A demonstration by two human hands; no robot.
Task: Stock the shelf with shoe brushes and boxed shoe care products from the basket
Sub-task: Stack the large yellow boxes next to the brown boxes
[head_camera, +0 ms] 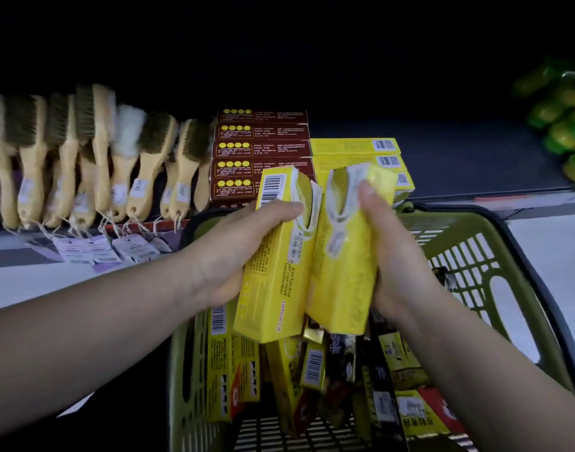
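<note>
the shelf [468, 164] spans the upper view. along its left part the shoe brushes [93, 151] stand in a row with handles toward the front edge and tags hanging over it, so each can be read and pulled. at mid-shelf a stack of brown boxes [263, 151] lies just beside a lower yellow stack [354, 146], ends facing out. green packets [566, 125] sit toward the right edge. the basket [442, 220] sits close under the shelf's front edge, which keeps your reach short. it holds more jumbled boxes [295, 380]. you hold two yellow cartons above the basket's back rim, upright and touching side by side. your left hand [237, 252] wraps the left carton [276, 272]; your right hand [393, 252] grips the right carton [348, 262] near its top. judgement: paired like this, they likely go onto the yellow stack directly behind.
</note>
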